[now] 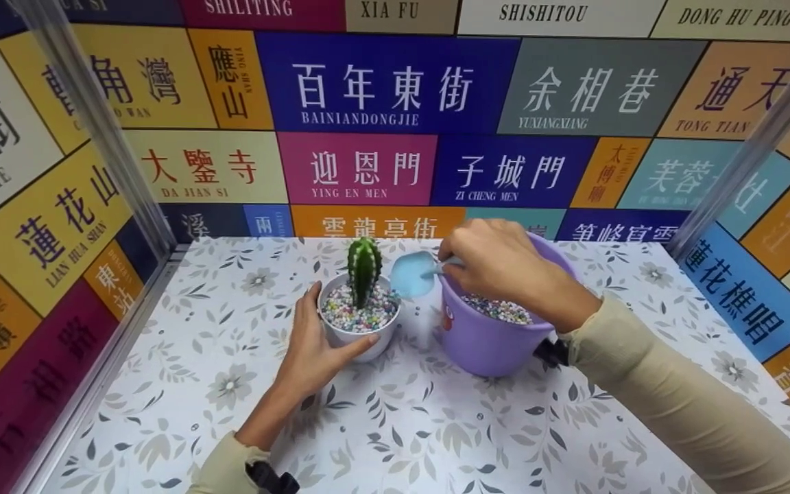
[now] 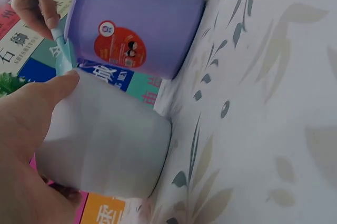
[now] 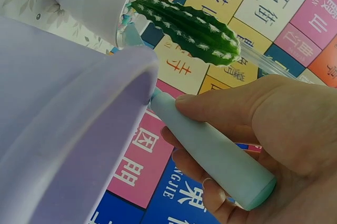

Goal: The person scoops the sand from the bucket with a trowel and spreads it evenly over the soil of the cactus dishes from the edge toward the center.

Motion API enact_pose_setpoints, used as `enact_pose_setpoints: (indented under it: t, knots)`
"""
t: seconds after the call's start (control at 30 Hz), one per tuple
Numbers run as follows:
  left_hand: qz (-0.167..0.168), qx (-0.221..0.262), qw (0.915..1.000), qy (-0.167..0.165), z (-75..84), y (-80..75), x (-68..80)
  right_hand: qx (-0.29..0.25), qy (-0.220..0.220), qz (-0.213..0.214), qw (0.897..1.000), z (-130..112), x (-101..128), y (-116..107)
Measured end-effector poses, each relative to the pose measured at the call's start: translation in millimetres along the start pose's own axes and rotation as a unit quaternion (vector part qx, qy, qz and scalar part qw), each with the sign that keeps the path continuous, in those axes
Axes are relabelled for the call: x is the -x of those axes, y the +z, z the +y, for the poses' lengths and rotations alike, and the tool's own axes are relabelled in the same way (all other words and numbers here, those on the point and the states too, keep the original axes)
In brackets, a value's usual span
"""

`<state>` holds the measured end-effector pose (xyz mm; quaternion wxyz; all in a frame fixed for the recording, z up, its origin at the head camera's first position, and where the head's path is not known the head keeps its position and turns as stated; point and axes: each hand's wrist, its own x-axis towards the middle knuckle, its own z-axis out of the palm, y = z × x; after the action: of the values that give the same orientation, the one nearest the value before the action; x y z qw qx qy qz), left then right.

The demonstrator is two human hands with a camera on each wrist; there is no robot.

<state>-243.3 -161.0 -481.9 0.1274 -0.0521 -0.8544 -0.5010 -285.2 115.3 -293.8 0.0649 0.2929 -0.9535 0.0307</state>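
Observation:
A green cactus (image 1: 365,271) stands upright in a white flower pot (image 1: 367,348) topped with multicoloured pebbles (image 1: 348,314). My left hand (image 1: 311,350) grips the pot from its left side, thumb across the front near the rim and fingers round the far side. My right hand (image 1: 501,259) pinches the tapered handle of a light blue hand shovel (image 1: 412,274) at the left rim of a purple bucket (image 1: 491,350). The shovel's blade sits between the bucket and the pot, right beside the pot's rim. In the right wrist view, the handle (image 3: 210,153) lies between thumb and curled fingers.
More multicoloured pebbles (image 1: 505,312) lie inside the bucket. The table (image 1: 395,439) has a white leaf-patterned cover. Colourful sign panels (image 1: 388,82) wall in the back and both sides, with metal posts (image 1: 103,130) at the corners.

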Motion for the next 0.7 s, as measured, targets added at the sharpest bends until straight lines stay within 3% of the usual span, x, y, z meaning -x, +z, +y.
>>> enact_pose_setpoints:
  t: [0.27,0.7]
  knots:
    - [0.061,-0.034,0.9972,-0.025,9.1,13.3,4.9,0.013,-0.02,0.029,0.999,-1.2,2.7,3.5]
    - [0.088,-0.052,0.9944,-0.027,10.9,19.5,6.5,0.051,-0.092,0.113,0.988,-5.6,14.1,18.6]
